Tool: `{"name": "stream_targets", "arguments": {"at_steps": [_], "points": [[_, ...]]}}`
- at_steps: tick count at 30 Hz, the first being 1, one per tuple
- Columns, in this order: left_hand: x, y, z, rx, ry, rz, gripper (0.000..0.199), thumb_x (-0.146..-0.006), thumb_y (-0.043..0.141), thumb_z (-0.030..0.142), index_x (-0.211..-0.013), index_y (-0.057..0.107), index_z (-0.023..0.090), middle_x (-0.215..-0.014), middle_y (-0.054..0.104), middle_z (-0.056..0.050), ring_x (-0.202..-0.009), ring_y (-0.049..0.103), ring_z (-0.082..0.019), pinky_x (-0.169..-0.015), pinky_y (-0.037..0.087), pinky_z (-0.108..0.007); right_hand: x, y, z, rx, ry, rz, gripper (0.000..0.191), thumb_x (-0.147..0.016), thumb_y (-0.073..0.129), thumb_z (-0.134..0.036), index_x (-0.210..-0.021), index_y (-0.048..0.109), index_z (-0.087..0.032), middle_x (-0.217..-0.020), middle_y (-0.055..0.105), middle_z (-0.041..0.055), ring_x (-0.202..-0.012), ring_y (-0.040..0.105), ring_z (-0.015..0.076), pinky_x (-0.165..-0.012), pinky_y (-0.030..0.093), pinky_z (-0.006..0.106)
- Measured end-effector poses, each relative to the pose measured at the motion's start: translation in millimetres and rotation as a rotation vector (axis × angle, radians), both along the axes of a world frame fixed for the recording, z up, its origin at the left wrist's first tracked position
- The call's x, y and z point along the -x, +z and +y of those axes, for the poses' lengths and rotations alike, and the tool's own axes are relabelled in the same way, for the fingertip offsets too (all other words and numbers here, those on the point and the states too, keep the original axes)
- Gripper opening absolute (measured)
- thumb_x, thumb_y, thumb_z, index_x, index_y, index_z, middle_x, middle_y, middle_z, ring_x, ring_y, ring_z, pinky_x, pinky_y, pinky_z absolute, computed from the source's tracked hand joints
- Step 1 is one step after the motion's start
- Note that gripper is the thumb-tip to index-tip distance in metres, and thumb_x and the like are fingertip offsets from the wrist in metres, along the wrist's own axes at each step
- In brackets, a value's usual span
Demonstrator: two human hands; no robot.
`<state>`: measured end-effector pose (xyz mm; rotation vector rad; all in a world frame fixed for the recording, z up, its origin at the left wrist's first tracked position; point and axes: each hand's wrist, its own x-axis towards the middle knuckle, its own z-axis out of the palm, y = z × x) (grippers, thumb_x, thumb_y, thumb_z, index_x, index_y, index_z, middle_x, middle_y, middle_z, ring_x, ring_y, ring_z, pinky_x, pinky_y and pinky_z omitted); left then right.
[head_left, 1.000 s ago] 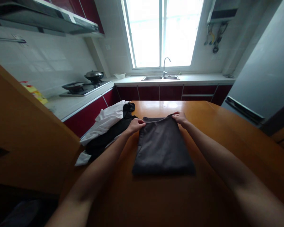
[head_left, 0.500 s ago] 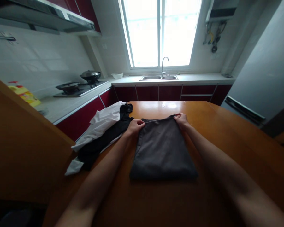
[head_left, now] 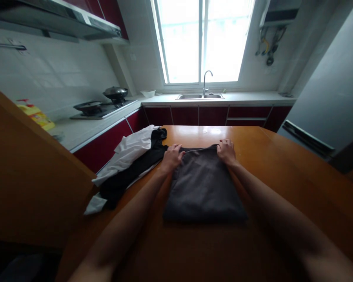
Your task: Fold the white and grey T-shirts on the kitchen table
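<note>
Dark grey folded cloth (head_left: 204,188) lies faintly creased, half-open hands (head_left: 172,157) (head_left: 226,152) touching its far corners.

Range hood (head_left: 59,21) and refrigerator (head_left: 335,98) only partly in frame, gray cloth (head_left: 206,188) blurry at near edge

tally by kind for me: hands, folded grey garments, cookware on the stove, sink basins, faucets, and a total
Hands: 2 (left hand, right hand)
Folded grey garment: 1
Cookware: 2 (lidded wok, pan)
Sink basins: 2 (left basin, right basin)
Faucet: 1
Total: 8
</note>
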<state>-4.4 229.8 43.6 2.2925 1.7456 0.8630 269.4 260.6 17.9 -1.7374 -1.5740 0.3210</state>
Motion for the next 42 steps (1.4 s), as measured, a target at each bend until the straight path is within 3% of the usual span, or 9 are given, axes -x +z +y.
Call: {"name": "stream_targets", "arguments": {"at_steps": [4,10,15,21,29,33,36,39,42], "points": [[-26.7,-5.6,-34.3,0.017,-0.204,0.334,0.055,-0.102,0.042,0.047,-0.149,0.046,0.018,-0.158,0.039,-0.012,-0.147,0.033,-0.028,-0.121,0.025,-0.045,21.1,-4.8,-23.8,-0.026,0.223,-0.391,0.056,-0.099,0.04,-0.041,-0.149,0.045,-0.014,-0.16,0.034,0.0148,-0.147,0.026,0.0302,-0.12,0.021,0.046],[-26.2,-35.7,-49.4,0.189,-0.171,0.432,0.071,-0.1,0.028,0.065,-0.156,0.035,0.022,-0.165,0.022,-0.011,-0.153,0.015,-0.03,-0.123,0.014,-0.054,19.8,-9.1,-26.1,0.309,0.271,-0.482,0.07,-0.102,0.029,-0.052,-0.16,0.022,-0.014,-0.167,0.014,0.0138,-0.154,0.007,0.0277,-0.121,0.011,0.055],[-15.8,-18.8,-14.7,0.098,-0.147,0.378,0.055,-0.103,0.035,0.05,-0.148,0.046,0.02,-0.159,0.038,-0.011,-0.148,0.03,-0.028,-0.122,0.021,-0.047,34.2,24.4,-93.5,0.032,0.269,-0.494,0.057,-0.1,0.044,-0.043,-0.147,0.045,-0.011,-0.157,0.035,0.0204,-0.146,0.025,0.033,-0.117,0.022,0.052],[-7.4,2.5,58.2,0.243,-0.147,0.435,0.054,-0.097,0.051,0.049,-0.139,0.056,0.015,-0.14,0.058,-0.014,-0.13,0.053,-0.026,-0.11,0.039,-0.032,62.6,17.4,-224.6,-0.207,0.732,-0.639,0.045,-0.089,0.066,-0.05,-0.121,0.062,-0.02,-0.121,0.06,0.0128,-0.11,0.052,0.0303,-0.092,0.044,0.043],[-2.3,25.0,65.9,0.433,-0.133,0.546,0.049,-0.089,0.058,0.053,-0.121,0.066,0.015,-0.12,0.07,-0.011,-0.107,0.066,-0.023,-0.085,0.051,-0.024,51.7,6.7,-235.8,-0.248,0.674,-0.902,0.011,-0.092,0.056,-0.012,-0.098,0.065,-0.013,-0.094,0.065,0.0107,-0.087,0.058,0.026,-0.076,0.044,0.04],[3.2,33.4,19.8,0.546,-0.11,0.618,0.044,-0.088,0.059,0.051,-0.109,0.07,0.013,-0.107,0.074,-0.013,-0.093,0.07,-0.025,-0.072,0.052,-0.025,-6.5,18.3,-237.1,-0.161,0.812,-0.796,0.012,-0.092,0.055,-0.012,-0.096,0.066,-0.016,-0.097,0.068,0.0086,-0.09,0.061,0.0241,-0.081,0.046,0.039],[5.1,27.7,-55.5,0.59,-0.126,0.66,0.046,-0.091,0.054,0.054,-0.104,0.072,0.014,-0.106,0.074,-0.015,-0.094,0.071,-0.027,-0.074,0.052,-0.028,-75.8,22.2,-242.6,-0.069,0.978,-0.57,0.028,-0.09,0.052,-0.008,-0.11,0.069,-0.021,-0.112,0.069,0.0069,-0.103,0.062,0.0207,-0.097,0.044,0.039],[3.7,26.2,-144.5,0.583,-0.13,0.745,0.066,-0.091,0.039,0.071,-0.101,0.073,0.015,-0.105,0.074,-0.019,-0.094,0.071,-0.035,-0.076,0.053,-0.038,-141.3,23.1,-253.3,-0.003,0.969,-0.402,0.038,-0.089,0.048,-0.007,-0.114,0.071,-0.024,-0.123,0.069,0.0068,-0.121,0.059,0.0218,-0.112,0.036,0.044],[0.6,40.9,-197.2,0.585,-0.097,0.795,0.076,-0.091,0.03,0.077,-0.09,0.074,0.016,-0.099,0.074,-0.02,-0.091,0.071,-0.038,-0.076,0.054,-0.043,-179.7,31.8,-262.7,0.184,0.965,-0.231,0.043,-0.089,0.045,-0.008,-0.118,0.072,-0.026,-0.135,0.064,0.0047,-0.134,0.052,0.0211,-0.116,0.036,0.043]]}}
